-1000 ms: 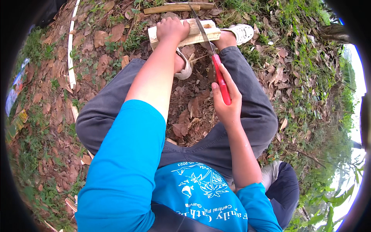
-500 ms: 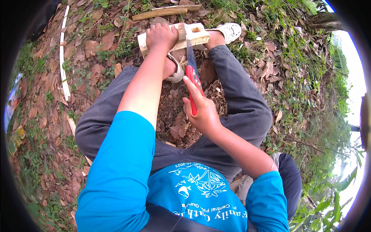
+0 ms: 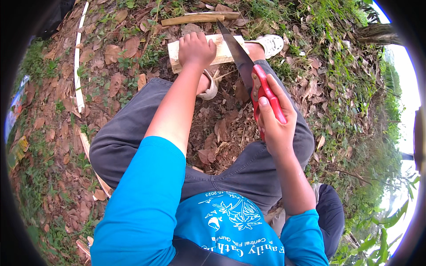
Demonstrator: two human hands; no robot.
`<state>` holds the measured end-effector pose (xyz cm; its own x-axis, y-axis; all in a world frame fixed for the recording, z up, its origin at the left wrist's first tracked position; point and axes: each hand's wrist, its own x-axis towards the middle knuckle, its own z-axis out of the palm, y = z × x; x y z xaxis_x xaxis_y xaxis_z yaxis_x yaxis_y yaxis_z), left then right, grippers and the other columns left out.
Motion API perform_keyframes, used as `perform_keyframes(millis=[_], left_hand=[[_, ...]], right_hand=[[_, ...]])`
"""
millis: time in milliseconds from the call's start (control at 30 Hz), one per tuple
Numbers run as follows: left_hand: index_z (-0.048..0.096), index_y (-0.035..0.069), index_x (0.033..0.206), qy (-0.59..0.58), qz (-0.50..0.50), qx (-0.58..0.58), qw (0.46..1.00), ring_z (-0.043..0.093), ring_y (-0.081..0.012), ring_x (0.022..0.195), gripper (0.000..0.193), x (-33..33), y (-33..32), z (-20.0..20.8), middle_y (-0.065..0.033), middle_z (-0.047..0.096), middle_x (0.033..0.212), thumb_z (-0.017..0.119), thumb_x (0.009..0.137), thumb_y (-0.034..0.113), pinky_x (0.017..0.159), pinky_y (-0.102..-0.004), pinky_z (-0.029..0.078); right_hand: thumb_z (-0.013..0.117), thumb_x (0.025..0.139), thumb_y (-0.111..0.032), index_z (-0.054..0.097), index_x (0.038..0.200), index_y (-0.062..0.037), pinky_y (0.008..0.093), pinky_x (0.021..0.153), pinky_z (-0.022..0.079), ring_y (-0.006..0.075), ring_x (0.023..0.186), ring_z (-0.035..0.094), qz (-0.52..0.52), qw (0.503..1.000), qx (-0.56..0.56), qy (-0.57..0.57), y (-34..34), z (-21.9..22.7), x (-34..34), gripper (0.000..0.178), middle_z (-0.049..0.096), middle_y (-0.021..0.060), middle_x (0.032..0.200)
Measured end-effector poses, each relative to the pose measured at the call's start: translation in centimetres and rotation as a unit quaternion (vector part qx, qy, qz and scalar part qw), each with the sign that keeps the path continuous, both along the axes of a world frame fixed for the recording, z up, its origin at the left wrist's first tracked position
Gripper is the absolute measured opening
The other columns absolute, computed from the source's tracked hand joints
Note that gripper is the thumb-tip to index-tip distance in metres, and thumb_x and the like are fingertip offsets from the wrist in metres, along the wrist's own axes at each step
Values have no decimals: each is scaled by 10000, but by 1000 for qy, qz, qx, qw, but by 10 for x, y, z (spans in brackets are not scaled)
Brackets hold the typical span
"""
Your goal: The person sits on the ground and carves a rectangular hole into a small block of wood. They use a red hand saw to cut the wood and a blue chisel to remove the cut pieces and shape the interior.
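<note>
A pale, rough-cut block of wood (image 3: 224,52) lies crosswise near my feet. My left hand (image 3: 196,49) presses on its left part, fingers closed over the far side. In my right hand (image 3: 278,124) is a handsaw (image 3: 262,91) with a red handle, gripped in closed fingers above my right thigh. The saw's wide grey blade slants up and left, and its tip appears beyond the block's far edge. The blade hides part of the block's right end; whether the two touch I cannot tell.
Longer wooden sticks (image 3: 193,19) lie beyond the block. A white shoe (image 3: 270,45) is at the block's right end, another shoe (image 3: 208,88) below it. A thin pale strip (image 3: 78,57) lies on the left, among dry leaves. A tree trunk (image 3: 379,34) stands far right.
My right hand has moved right with the saw, drawing the blade out of the block. A notch seen earlier on the block's upper side no longer shows. My left hand stays on the block.
</note>
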<state>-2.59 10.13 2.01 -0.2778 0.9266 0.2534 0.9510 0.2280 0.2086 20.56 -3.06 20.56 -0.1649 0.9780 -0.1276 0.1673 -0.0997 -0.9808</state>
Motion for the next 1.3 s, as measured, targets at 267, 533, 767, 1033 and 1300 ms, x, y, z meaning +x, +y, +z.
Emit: perform_keyframes(millis=[267, 533, 767, 1033, 1300], left_hand=[[655, 74, 1078, 29, 11, 71, 997, 566, -285, 1122, 376, 7, -18, 1, -113, 647, 1118, 556, 948, 413, 1045, -433, 390], [704, 112, 1015, -59, 23, 151, 987, 576, -268, 1083, 315, 11, -16, -2, -65, 663, 1044, 605, 938, 401, 1045, -423, 400], [756, 109, 1014, -37, 36, 93, 994, 643, -276, 1048, 368, 4, 0, 2, -85, 727, 1034, 562, 969, 418, 998, -423, 450], [737, 81, 1012, -63, 49, -52, 995, 639, -298, 1108, 391, -7, 15, 11, -134, 721, 1103, 497, 960, 385, 1004, -442, 456], [740, 88, 1221, -89, 18, -230, 969, 656, -336, 1175, 587, -22, 34, 29, -187, 714, 1232, 380, 965, 474, 1039, -456, 468]], right_hand=[[638, 1005, -90, 541, 1468, 17, 282, 1030, 453, 131, 1191, 597, 6, 997, 64, -47, -23, 8, -4, 485, 663, 135, 1338], [623, 968, -54, 555, 1449, 18, 304, 1057, 444, 168, 1211, 619, 20, 997, 67, -24, 4, -17, -39, 491, 679, 178, 1321], [623, 966, -27, 515, 1500, -56, 363, 1068, 468, 314, 1338, 592, 58, 986, 135, -81, -33, -100, -15, 545, 618, 227, 1414], [637, 971, -36, 484, 1528, -110, 366, 1024, 493, 360, 1302, 607, 52, 987, 135, -65, -13, -75, -27, 582, 624, 232, 1394], [642, 963, -39, 502, 1522, -143, 366, 948, 529, 377, 1131, 707, 81, 982, 138, -104, -20, -93, -22, 586, 671, 230, 1321]])
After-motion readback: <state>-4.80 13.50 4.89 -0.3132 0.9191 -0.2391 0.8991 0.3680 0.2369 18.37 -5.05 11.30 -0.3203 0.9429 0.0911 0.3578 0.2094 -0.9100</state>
